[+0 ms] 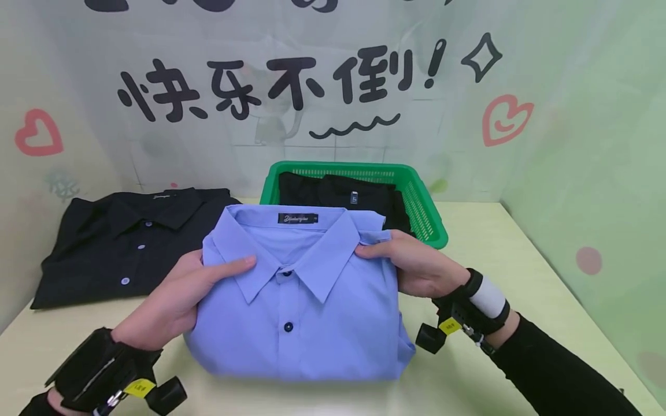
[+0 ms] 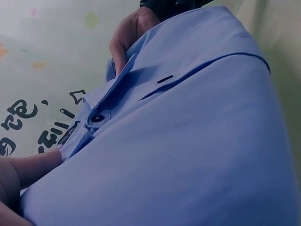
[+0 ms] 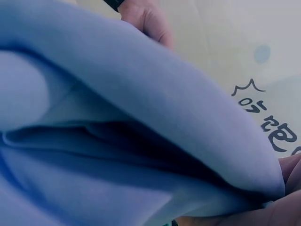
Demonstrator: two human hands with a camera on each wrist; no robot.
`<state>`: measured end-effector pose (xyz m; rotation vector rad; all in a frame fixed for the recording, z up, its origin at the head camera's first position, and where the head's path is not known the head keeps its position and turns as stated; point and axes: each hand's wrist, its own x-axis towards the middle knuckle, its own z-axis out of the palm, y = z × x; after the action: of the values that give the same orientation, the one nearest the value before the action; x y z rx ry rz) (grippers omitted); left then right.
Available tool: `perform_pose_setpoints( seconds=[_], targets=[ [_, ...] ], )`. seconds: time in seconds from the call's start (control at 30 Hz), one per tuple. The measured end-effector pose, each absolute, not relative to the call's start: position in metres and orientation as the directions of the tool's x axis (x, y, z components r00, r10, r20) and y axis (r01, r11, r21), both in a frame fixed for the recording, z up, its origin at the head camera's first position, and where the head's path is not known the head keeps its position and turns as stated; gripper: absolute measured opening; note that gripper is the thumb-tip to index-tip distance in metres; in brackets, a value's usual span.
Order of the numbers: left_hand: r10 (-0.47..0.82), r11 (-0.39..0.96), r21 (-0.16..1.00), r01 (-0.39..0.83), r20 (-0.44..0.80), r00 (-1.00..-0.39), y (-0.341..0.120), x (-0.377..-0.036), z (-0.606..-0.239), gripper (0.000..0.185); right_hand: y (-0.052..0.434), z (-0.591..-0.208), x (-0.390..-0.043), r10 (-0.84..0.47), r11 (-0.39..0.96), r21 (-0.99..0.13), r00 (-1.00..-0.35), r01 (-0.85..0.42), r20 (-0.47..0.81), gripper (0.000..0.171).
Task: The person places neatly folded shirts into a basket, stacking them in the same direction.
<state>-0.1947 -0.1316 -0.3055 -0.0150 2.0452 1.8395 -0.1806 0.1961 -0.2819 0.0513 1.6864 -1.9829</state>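
Blue shirt point(image 1: 317, 306) held; green basket point(image 1: 428, 211) contains black clothing point(image 1: 333, 192).

A work booth is suggested by a pale surface point(image 1: 468, 242) enclosed on 3 sides by sheeting point(image 1: 218, 144) printed with hearts point(image 1: 21, 138) and lettering point(image 1: 298, 81); the building's kind cannot be told.

Cannot see most fingers of the left hand point(image 1: 171, 297) or the right hand point(image 1: 426, 266), hidden behind the blue shirt point(image 1: 338, 323). Cannot trace the covered near wall of the green basket point(image 1: 421, 202) or right end of the dark shirt point(image 1: 99, 248). Cannot read the tiny neck label point(image 1: 298, 218), nor the top wall writing point(image 1: 214, 5), cut by the head view's edge. Can only tentatively call the blurred hollow point(image 3: 141, 143) in the right wrist view a gap between folds.
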Motion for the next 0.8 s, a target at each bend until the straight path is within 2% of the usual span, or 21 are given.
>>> perform_pose_setpoints(
  seconds=[0.23,0.47,0.63,0.8],
  targets=[
    [0.258,0.173,0.955,-0.243,-0.282,-0.924,-0.115,-0.205,-0.288,0.089,0.208,-0.268,-0.187,-0.334,-0.059,-0.917,-0.873,0.395,-0.355,0.036],
    [0.256,0.194,0.953,-0.234,-0.279,-0.926,-0.103,-0.217,-0.273,0.087,0.219,-0.257,-0.194,-0.333,-0.059,-0.92,-0.876,0.388,-0.348,0.037],
    [0.259,0.214,0.954,-0.212,-0.264,-0.929,-0.092,-0.23,-0.258,0.084,0.23,-0.244,-0.209,-0.31,-0.024,-0.925,-0.883,0.379,-0.353,0.042],
    [0.266,0.221,0.958,-0.184,-0.241,-0.933,-0.079,-0.245,-0.249,0.081,0.244,-0.237,-0.226,-0.269,0.019,-0.933,-0.897,0.358,-0.35,0.04]
  ],
)
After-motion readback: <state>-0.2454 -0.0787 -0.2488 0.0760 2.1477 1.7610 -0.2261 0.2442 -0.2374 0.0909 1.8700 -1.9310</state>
